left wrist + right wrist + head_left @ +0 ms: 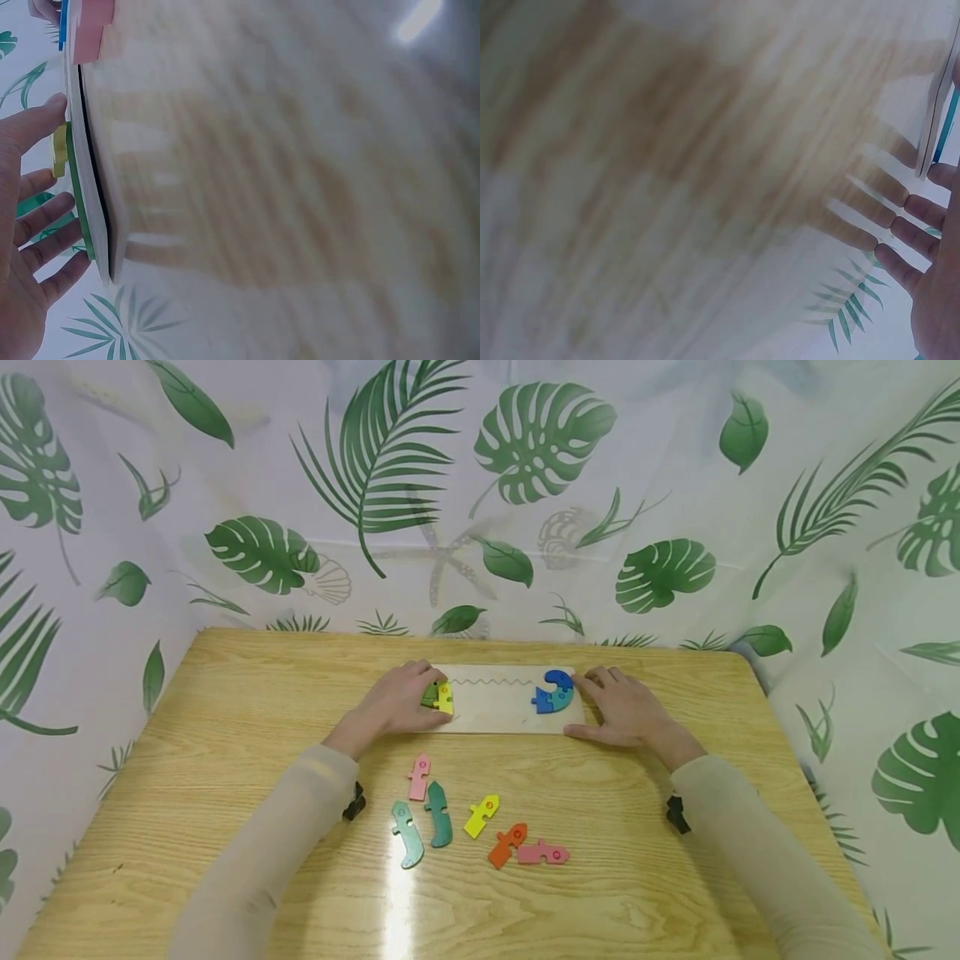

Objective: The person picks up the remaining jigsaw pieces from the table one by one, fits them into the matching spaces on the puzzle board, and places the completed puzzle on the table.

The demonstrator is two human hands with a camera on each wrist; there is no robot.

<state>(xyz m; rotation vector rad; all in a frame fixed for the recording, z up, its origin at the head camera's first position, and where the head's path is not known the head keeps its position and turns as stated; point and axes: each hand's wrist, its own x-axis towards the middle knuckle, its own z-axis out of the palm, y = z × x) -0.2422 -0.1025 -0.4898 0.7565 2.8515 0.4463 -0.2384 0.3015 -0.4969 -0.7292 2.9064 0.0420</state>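
A pale wooden puzzle board (495,706) with a zigzag line lies flat on the table. My left hand (401,697) rests over its left end, thumb and fingers spread around a green puzzle piece (430,695) and a yellow puzzle piece (446,698). In the left wrist view, its fingertips are right at the green piece's edge (81,199). At the board's right end, blue and teal puzzle pieces (562,696) are joined into a hook shape. My right hand (622,708) touches that end, with thumb and forefinger apart at the edge and the other fingers loosely extended.
Loose puzzle pieces lie nearer me: a pink one (417,781), two green-teal ones (439,818), a yellow one (480,818), an orange one (507,847) and another pink one (542,853). A leaf-patterned sheet (465,527) hangs behind the wooden table (637,877).
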